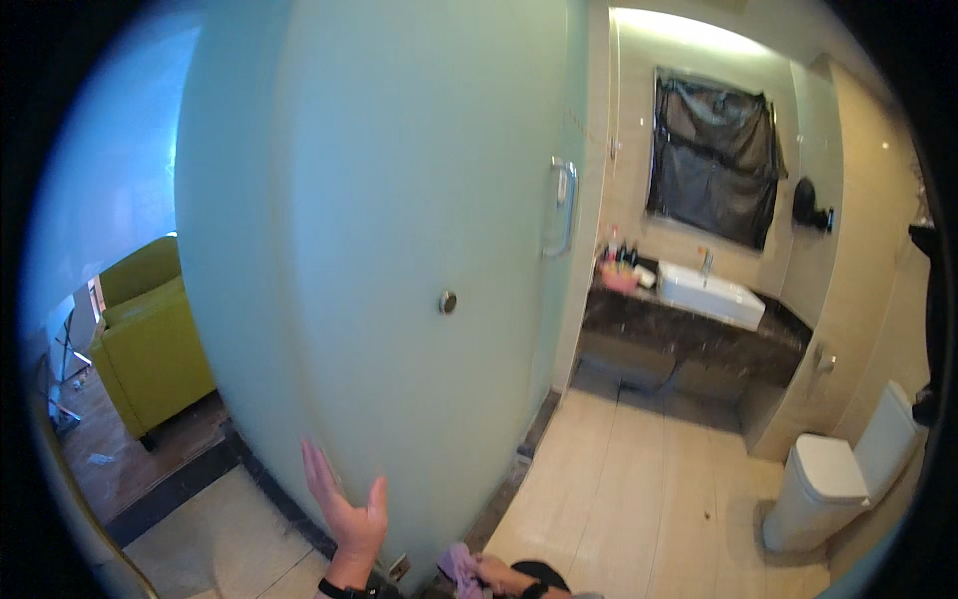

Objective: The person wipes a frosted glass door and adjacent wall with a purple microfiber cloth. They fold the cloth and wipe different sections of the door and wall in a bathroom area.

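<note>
My left hand [348, 505] is raised at the bottom centre, its palm up against or just before the frosted glass panel [389, 224], fingers and thumb apart. There is a black band on its wrist. Lower and to the right, my right hand [498, 573] grips a crumpled pink-purple cloth [462, 570] near the foot of the glass. A dark band circles that wrist too. A round metal knob [447, 302] sits on the panel above both hands, and a chrome pull handle [567, 208] stands at its right side.
A white basin [709, 294] rests on a dark stone counter [688, 329] with bottles and a pink basket [620, 277]. Black sheeting [715, 153] hangs above. A toilet [819, 490] stands at right. Dark stone edging [176, 483] crosses the floor at left, beside a green armchair [153, 344].
</note>
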{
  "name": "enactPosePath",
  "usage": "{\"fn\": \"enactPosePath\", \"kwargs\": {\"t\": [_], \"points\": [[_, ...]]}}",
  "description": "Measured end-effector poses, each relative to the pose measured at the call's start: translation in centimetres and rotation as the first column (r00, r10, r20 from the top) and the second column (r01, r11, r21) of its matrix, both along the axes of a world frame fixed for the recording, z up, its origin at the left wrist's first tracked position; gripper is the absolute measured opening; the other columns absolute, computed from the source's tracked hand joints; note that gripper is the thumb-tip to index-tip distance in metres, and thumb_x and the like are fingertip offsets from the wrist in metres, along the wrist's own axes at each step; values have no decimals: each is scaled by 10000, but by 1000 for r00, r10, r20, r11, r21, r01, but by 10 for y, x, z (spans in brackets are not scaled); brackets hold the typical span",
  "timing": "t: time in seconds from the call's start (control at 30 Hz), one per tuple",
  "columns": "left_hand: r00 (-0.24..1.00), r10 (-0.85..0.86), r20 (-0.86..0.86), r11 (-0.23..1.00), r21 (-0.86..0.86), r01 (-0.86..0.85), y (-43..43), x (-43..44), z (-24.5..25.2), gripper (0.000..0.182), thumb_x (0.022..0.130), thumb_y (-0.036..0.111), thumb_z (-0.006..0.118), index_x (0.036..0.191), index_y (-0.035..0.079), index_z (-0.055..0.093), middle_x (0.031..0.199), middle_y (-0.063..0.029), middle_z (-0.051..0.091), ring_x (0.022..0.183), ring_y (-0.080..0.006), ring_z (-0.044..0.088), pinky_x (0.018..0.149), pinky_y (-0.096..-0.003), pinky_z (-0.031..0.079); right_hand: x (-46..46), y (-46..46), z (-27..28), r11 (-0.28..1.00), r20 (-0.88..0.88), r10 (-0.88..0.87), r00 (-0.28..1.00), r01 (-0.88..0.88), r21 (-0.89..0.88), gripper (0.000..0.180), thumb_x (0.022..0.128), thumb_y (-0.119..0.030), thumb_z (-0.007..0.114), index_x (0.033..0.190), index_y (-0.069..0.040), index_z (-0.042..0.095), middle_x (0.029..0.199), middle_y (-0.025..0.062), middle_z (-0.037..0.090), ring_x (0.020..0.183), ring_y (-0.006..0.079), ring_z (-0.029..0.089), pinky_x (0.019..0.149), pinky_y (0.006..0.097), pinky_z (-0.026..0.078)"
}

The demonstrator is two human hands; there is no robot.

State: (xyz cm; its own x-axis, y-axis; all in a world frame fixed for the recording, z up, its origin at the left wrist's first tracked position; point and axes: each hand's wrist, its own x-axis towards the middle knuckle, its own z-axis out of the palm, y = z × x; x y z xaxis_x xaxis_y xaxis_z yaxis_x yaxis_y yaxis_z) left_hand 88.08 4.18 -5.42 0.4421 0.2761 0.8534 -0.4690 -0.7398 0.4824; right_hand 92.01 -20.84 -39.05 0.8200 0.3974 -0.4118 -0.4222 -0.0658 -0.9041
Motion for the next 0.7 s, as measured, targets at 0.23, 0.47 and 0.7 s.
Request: {"fn": "enactPosePath", "kwargs": {"t": [0.23, 0.47, 0.7], "points": [[1000, 2, 27, 1000, 7, -3, 3, 2, -9, 1061, 807, 142, 832, 1653, -11, 210, 1693, -313, 217, 1563, -498, 238, 1265, -572, 231, 14, -28, -33, 959, -408, -172, 897, 248, 140, 216, 1041, -237, 650, 1090, -28, 673, 980, 64, 720, 831, 199, 672, 785, 353, 570], [999, 30, 43, 999, 30, -31, 7, 11, -18, 1058, 802, 226, 864, 1640, 7, 257, 1673, -324, 252, 1539, -518, 273, 1233, -610, 260, 12, -22, 11, 943, -409, -200, 890, 289, 167, 212, 1031, -218, 653, 1112, -22, 669, 1016, 81, 720, 882, 220, 681, 833, 380, 577], [996, 24, 82, 999, 43, -27, 7, 13, -18, 1005, 797, 237, 872, 1599, 4, 311, 1637, -327, 306, 1522, -538, 291, 1220, -630, 268, 11, -19, 18, 943, -411, -211, 887, 295, 154, 214, 1020, -198, 656, 1133, -17, 665, 1053, 97, 720, 934, 241, 690, 881, 406, 585]]}}
